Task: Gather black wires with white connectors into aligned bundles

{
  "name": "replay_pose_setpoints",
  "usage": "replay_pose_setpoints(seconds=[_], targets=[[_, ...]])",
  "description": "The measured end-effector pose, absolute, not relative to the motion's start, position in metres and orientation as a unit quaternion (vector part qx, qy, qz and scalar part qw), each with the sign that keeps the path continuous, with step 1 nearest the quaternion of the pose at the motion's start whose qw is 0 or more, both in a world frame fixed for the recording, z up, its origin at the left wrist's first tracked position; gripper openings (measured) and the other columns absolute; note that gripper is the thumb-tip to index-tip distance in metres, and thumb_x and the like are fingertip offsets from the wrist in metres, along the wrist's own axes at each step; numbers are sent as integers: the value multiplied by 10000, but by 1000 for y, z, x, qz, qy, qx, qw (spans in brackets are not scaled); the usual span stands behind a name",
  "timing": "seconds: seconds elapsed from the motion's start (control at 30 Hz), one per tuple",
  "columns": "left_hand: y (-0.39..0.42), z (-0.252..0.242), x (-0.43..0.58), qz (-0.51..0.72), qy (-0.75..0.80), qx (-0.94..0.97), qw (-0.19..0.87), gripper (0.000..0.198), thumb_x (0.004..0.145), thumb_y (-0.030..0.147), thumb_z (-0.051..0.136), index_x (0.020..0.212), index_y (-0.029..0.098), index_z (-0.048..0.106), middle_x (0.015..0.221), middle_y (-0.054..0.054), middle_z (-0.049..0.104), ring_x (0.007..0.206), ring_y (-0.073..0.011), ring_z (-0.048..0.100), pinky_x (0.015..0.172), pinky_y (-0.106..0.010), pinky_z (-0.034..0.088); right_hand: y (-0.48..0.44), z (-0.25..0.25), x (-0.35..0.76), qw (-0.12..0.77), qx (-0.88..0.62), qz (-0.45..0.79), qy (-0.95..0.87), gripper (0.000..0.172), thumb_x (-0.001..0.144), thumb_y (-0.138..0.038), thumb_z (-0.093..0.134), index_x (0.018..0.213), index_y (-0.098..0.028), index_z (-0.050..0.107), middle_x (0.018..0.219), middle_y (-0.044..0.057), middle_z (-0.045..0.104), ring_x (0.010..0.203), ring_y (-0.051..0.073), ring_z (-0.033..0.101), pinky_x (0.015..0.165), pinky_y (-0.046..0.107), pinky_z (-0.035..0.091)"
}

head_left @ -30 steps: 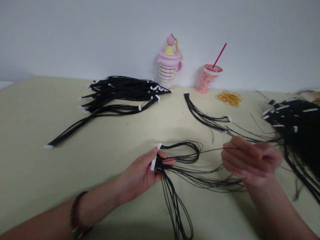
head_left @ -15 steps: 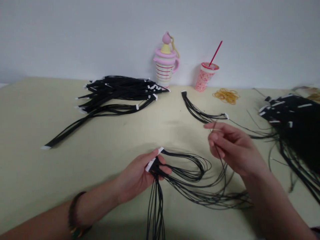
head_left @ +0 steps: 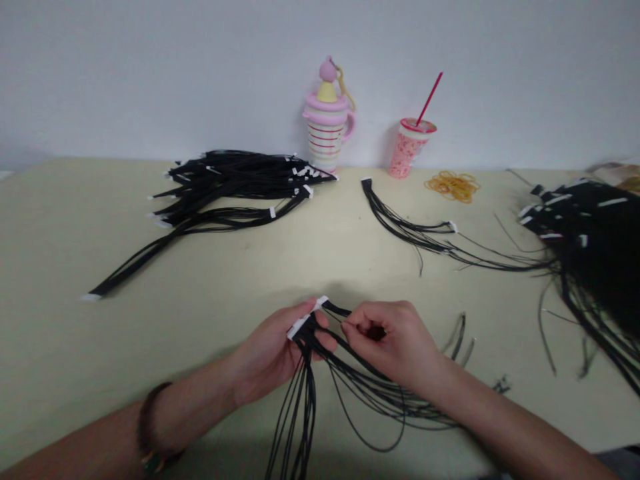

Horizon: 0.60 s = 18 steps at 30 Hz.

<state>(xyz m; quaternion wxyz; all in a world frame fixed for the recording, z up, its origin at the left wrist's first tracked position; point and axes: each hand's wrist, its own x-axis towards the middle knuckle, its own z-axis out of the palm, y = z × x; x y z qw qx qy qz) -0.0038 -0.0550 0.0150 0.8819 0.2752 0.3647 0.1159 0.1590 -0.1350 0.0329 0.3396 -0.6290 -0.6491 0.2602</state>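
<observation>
Near the front middle of the table, my left hand (head_left: 273, 347) is closed around the white connectors (head_left: 300, 327) of a black wire harness (head_left: 360, 373). Its thin wires fan out to the right and hang down toward me. My right hand (head_left: 393, 337) is just right of the connectors, thumb and forefinger pinched on a thin black wire close to the smaller white connector (head_left: 321, 303). The wire's tip is too small to make out. Part of the harness passes beneath my right hand and wrist and is hidden there.
A pile of black harnesses (head_left: 235, 177) lies at the back left, a larger heap (head_left: 595, 227) at the right. One harness (head_left: 400, 227) stretches between. A striped mug (head_left: 325, 137), a pink cup with straw (head_left: 407, 153) and yellow rubber bands (head_left: 453, 186) stand or lie along the back.
My right hand has come down and left from above the table to the connectors, bringing a wire with it. My left hand has stayed nearly in place, holding the harness.
</observation>
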Motion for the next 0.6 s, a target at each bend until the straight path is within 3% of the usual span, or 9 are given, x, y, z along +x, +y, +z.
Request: replay_pose_setpoints(seconds=[0.6], targets=[[-56, 12, -5, 126, 352, 277, 885, 284, 834, 384, 493, 747, 140, 609, 618, -43, 663, 560, -105, 595, 571, -190, 441, -136, 28, 160, 340, -632, 244, -653, 145, 740, -141, 515, 622, -144, 601, 518, -35, 544, 442, 45, 445, 440, 168, 322]])
